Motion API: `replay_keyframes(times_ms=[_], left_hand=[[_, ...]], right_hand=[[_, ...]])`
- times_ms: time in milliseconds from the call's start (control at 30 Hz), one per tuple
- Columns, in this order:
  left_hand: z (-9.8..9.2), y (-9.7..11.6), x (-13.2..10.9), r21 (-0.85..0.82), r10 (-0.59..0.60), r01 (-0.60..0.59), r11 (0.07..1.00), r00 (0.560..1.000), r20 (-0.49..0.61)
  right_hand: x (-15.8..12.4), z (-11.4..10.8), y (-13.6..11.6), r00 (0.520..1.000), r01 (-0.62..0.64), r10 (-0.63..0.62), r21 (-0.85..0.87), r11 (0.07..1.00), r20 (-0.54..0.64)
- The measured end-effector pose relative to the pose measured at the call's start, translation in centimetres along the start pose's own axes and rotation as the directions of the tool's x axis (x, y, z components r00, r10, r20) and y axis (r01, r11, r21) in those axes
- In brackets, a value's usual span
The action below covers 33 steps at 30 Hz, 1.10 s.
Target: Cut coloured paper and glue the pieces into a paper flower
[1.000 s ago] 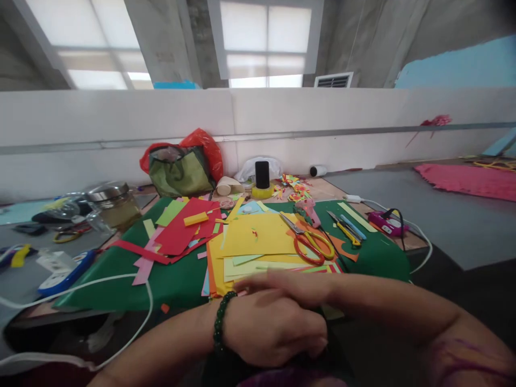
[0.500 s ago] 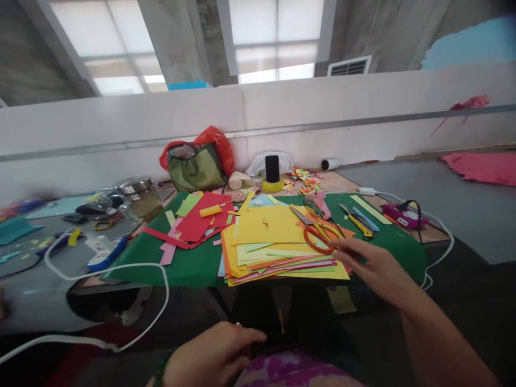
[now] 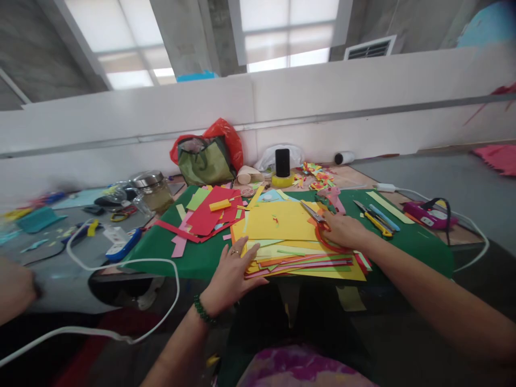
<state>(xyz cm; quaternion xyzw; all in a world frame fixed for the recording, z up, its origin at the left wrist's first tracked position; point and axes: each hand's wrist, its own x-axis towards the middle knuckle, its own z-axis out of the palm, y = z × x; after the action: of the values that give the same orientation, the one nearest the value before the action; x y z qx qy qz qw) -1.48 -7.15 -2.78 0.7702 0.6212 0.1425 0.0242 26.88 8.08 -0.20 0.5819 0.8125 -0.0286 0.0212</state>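
Touching the scissors (image 3: 315, 215) on the paper stack (image 3: 288, 228), your right hand (image 3: 345, 231), grip unclear, seems at pickup, which calls for a firm hold; your left hand (image 3: 233, 271) rests open at the stack's edge.

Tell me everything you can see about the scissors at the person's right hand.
The scissors have grey, metal-looking blades, seemingly closed, and a red-orange handle loop that looks like plastic. They lie over the right part of the stack of coloured paper, tips pointing away from the person and leftward. The right hand touches the handles and hides part of them; how firmly it grips is unclear.
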Motion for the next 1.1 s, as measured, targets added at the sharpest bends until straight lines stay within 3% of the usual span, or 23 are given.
replay_keyframes(times_ms=[100,233,300,367,433,567,800,1100], left_hand=[[1.3,-0.4,0.6,0.032,0.020,-0.020,0.999,1.000,0.005],[2.2,-1.4,0.7,0.024,0.080,-0.079,0.997,0.994,-0.069],[2.5,-1.9,0.7,0.024,0.105,-0.103,0.994,0.989,-0.102],[2.6,-2.1,0.8,0.032,0.126,-0.123,0.992,0.985,-0.122],[2.4,-2.0,0.8,0.041,0.146,-0.141,0.989,0.981,-0.132],[1.5,-1.5,0.8,0.049,0.148,-0.143,0.988,0.982,-0.118],[0.8,-0.9,0.7,0.091,0.124,-0.117,0.989,0.990,-0.068],[1.0,-1.5,1.4,0.143,0.124,-0.116,0.983,0.991,-0.048]], right_hand=[[-1.7,-0.9,0.6,0.998,0.010,-0.002,0.129,0.992,-0.063],[-7.4,-2.2,3.3,0.978,-0.023,0.081,0.292,0.956,-0.190],[-10.4,-2.3,5.6,0.929,-0.108,0.236,0.401,0.910,-0.285],[-12.5,-2.0,8.2,0.869,-0.263,0.404,0.425,0.866,-0.287],[-13.1,-1.3,10.4,0.836,-0.363,0.488,0.413,0.835,-0.252],[-11.1,0.5,12.7,0.884,-0.335,0.429,0.391,0.857,-0.183],[-6.6,2.3,12.7,0.944,-0.186,0.244,0.251,0.950,-0.223],[-3.7,0.7,9.6,0.917,-0.387,0.382,-0.020,0.922,-0.117]])
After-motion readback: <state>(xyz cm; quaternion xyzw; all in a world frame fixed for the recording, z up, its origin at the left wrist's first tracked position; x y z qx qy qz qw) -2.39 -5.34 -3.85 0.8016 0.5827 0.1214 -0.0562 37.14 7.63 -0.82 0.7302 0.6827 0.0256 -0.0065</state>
